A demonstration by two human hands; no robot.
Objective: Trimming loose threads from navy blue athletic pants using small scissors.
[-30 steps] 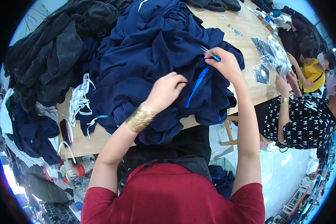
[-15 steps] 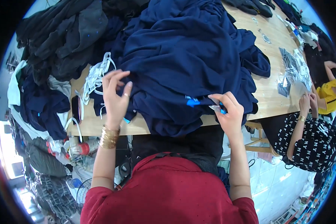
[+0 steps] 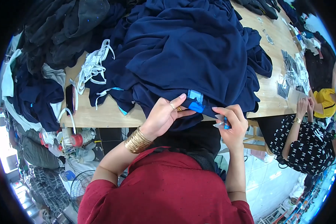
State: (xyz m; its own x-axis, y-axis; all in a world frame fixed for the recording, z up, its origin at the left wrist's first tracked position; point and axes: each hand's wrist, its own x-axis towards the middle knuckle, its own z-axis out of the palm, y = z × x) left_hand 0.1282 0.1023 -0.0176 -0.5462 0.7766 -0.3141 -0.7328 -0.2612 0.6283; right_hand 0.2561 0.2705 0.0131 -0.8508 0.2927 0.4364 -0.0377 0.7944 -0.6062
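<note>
A big navy blue garment (image 3: pixel 183 56) lies heaped on the table, its near edge hanging over the front. On that edge are a light blue mesh patch (image 3: pixel 195 96) and a bright blue piece (image 3: pixel 196 108). My left hand (image 3: pixel 164 115), with rings and gold bangles, has the fabric edge between thumb and fingers, just left of the blue piece. My right hand (image 3: pixel 234 125) is closed round small blue thread snips (image 3: pixel 226 122), whose pointed metal blades stick out to the left. Its fingertips are close to the garment's edge, and whether they touch it I cannot tell.
White straps (image 3: pixel 93 67) and a phone (image 3: pixel 70 99) lie on the table (image 3: pixel 115 120) at left. Dark clothes (image 3: pixel 63 30) are piled behind them. Clear plastic bags (image 3: pixel 296 72) lie at right, near a co-worker in a patterned black top (image 3: pixel 306 143). A fan (image 3: pixel 82 186) stands below left.
My left hand has come down and right from above the garment's left side and taken its near edge by the blue piece. My right hand has shifted slightly down, still holding the snips.
</note>
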